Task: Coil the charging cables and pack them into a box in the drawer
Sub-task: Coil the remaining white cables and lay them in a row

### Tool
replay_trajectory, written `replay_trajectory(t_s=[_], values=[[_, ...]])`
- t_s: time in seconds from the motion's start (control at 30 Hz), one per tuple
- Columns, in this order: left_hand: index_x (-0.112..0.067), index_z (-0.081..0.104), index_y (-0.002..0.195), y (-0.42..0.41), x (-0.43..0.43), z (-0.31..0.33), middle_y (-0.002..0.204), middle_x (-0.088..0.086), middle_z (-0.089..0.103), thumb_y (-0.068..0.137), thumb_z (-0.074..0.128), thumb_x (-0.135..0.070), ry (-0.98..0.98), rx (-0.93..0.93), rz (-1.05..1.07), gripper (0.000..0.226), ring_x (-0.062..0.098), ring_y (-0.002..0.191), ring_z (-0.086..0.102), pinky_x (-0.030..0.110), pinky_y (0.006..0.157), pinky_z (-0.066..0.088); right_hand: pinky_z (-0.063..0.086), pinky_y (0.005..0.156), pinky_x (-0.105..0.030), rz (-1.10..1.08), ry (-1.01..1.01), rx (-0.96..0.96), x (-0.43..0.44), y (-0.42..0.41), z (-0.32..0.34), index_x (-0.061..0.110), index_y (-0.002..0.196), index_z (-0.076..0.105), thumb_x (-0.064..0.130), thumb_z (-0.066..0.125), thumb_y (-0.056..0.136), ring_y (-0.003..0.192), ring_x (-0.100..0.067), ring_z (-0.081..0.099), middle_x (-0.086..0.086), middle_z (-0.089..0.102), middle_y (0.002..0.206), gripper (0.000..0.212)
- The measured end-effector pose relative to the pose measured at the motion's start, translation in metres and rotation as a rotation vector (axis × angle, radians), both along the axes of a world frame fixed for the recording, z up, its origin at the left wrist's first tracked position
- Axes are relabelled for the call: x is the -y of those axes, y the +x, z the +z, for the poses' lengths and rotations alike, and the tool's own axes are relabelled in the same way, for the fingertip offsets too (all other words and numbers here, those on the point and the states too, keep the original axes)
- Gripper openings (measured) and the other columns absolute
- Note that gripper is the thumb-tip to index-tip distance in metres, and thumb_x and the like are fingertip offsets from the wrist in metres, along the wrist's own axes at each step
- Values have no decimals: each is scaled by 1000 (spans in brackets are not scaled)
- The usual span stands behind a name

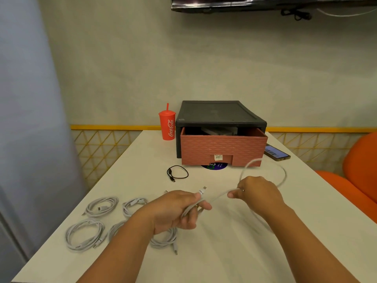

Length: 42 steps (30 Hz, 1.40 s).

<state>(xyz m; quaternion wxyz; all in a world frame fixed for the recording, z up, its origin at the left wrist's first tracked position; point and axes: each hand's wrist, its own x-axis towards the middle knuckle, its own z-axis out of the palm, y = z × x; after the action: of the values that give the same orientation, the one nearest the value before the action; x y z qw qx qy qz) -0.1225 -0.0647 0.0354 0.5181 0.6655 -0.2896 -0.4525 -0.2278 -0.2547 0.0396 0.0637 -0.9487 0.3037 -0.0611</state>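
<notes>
My left hand (179, 210) grips the plug end of a white charging cable (263, 172) above the white table (224, 252). My right hand (258, 193) pinches the same cable further along, and a loop of it arcs up to the right. Several coiled white cables (101, 206) lie at the left, some partly hidden under my left forearm. A small black cable (177, 173) lies coiled further back. Behind it stands a black cabinet with its brick-pattern pink drawer (223, 150) pulled open; a dark box (221, 131) shows inside.
A red Coca-Cola cup (167, 125) with a straw stands left of the cabinet. A phone (276, 153) lies to its right. Orange seats (359, 172) sit beyond the table's right edge. A purple sticker (215, 166) shows under the drawer front.
</notes>
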Motion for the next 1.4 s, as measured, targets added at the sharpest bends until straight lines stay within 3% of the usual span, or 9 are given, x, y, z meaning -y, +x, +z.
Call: replay_trajectory(t_s=[0.23,0.33,0.47,0.57,0.77,1.0,1.1,1.2,1.4], values=[[-19,53,114,0,18,-22,78,-13,74,100,33,-35,55,292,215,29,7,56,51,27,76,40,38,59,-24,171,560,314,-25,0,1,17,75,67,33,59,89,60,-11,48,3,54,62,23],[-19,51,119,3,22,-26,77,-11,74,101,30,-34,-121,139,384,31,2,74,67,36,97,38,39,60,-19,348,796,275,-42,-3,0,12,96,69,25,50,95,57,-9,44,6,51,56,24],[-20,63,105,-3,23,-17,87,-10,75,101,30,-35,-245,-60,488,36,8,104,61,36,95,35,40,57,-16,459,979,247,-57,-3,-3,27,115,65,15,43,98,54,-8,42,5,57,59,31],[-14,67,88,-2,24,-8,87,0,75,101,30,-31,-391,-292,549,42,12,100,62,38,90,40,43,62,-17,483,1073,256,-61,-3,-5,28,121,59,7,37,98,57,-7,44,5,64,69,38],[-11,60,90,13,15,4,51,-11,56,100,31,-33,-575,-590,580,37,4,66,62,36,77,36,47,74,-18,469,1018,230,-56,-4,-8,24,100,66,5,39,96,66,-3,53,7,68,80,33],[-2,58,104,21,1,16,42,-8,36,99,34,-26,-815,-780,524,35,5,35,40,36,95,39,47,72,-22,327,1160,459,-35,-4,-31,49,123,30,6,49,94,65,-9,53,1,65,73,55],[-2,58,102,22,-3,17,41,-7,34,98,33,-26,-847,-780,471,34,5,35,36,34,89,48,47,68,-17,282,1157,530,-27,-5,-40,31,130,42,6,51,93,65,-6,55,2,63,70,45],[-2,62,98,21,-5,15,40,-7,33,97,34,-26,-852,-778,395,36,5,34,34,38,85,47,48,73,-16,234,1053,583,-27,-1,-41,13,113,65,2,51,93,70,-9,55,5,62,70,27],[-3,72,95,19,-8,11,40,-7,37,73,71,-31,-687,-629,96,35,6,37,37,45,86,50,39,65,-3,143,696,761,-20,6,-24,28,74,63,5,59,88,75,1,55,12,63,79,27]])
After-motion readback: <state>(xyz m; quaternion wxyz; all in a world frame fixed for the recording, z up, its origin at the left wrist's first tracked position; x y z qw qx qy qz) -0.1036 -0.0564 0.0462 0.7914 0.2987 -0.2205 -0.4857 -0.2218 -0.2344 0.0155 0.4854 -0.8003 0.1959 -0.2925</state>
